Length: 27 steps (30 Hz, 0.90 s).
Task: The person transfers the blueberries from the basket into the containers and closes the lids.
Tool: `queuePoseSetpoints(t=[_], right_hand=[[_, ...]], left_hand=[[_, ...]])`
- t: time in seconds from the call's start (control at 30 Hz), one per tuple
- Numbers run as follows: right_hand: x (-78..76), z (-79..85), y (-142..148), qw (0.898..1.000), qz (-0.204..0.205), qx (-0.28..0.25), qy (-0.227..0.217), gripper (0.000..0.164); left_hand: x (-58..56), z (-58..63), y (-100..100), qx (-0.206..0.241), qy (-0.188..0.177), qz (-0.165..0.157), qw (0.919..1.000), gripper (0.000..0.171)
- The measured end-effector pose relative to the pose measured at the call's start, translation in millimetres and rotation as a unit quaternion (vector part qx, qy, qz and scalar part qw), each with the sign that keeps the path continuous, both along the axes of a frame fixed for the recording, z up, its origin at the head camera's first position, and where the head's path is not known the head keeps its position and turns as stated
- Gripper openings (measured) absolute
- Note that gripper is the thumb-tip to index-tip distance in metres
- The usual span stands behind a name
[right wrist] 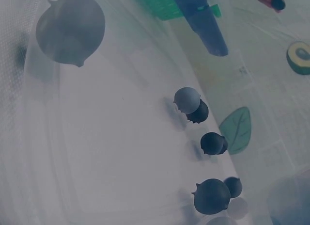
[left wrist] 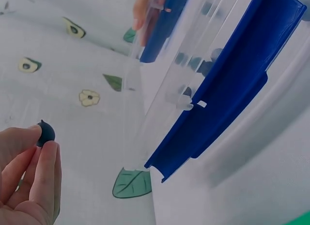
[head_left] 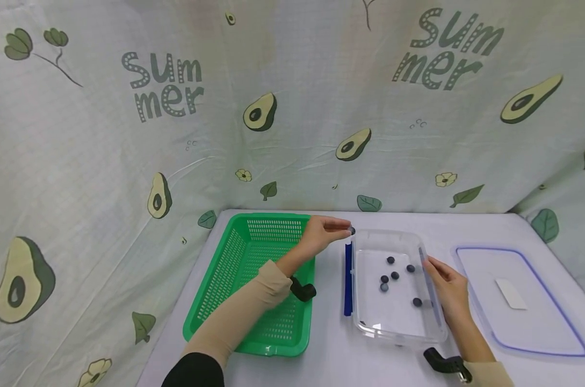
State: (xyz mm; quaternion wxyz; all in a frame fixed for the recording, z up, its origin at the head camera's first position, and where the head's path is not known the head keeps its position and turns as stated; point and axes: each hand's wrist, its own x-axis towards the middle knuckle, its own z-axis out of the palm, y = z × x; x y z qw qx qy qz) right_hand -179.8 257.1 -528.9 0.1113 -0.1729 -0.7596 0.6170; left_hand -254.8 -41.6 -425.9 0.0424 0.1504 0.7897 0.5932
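Note:
Near the far left corner of a clear plastic box (head_left: 394,339), my left hand (head_left: 318,236) pinches a dark blueberry (left wrist: 47,133) between thumb and fingertips. The berry is beside the box's rim in the head view. My right hand (head_left: 449,290) holds the box by its right wall. Several loose blueberries (head_left: 395,276) lie scattered on the box floor; the right wrist view shows them close up through the clear plastic. A blue latch (head_left: 348,279) hangs open along the box's left side.
To the left stands a green perforated basket (head_left: 273,216), with my left forearm passing over it. A clear lid with a blue edge (head_left: 539,355) and a white label (head_left: 511,294) lies flat at the right. A printed cloth (head_left: 297,70) hangs behind the table.

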Motion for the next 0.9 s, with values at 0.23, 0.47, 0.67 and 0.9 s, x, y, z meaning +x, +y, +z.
queuePoseSetpoints(t=[0.23, 0.47, 0.67, 0.9], right_hand=[[0.0, -0.4, 0.0, 1.0, 0.005, 0.0, 0.002, 0.058], [-0.8, -0.1, 0.0, 1.0, 0.004, 0.0, 0.002, 0.058], [-0.6, -1.3, -0.2, 1.0, 0.006, 0.0, 0.003, 0.058], [-1.0, -1.4, 0.7, 1.0, 0.003, -0.003, 0.0, 0.059]], left_hand=[[1.3, 0.4, 9.0, 0.003, -0.009, -0.012, 0.9999, 0.025], [2.0, 0.5, 18.1, -0.013, -0.003, -0.024, 0.9996, 0.024], [1.1, -6.5, 25.1, -0.011, -0.009, -0.035, 0.9993, 0.024], [1.9, -14.6, 33.4, -0.012, -0.016, -0.042, 0.9989, 0.023]])
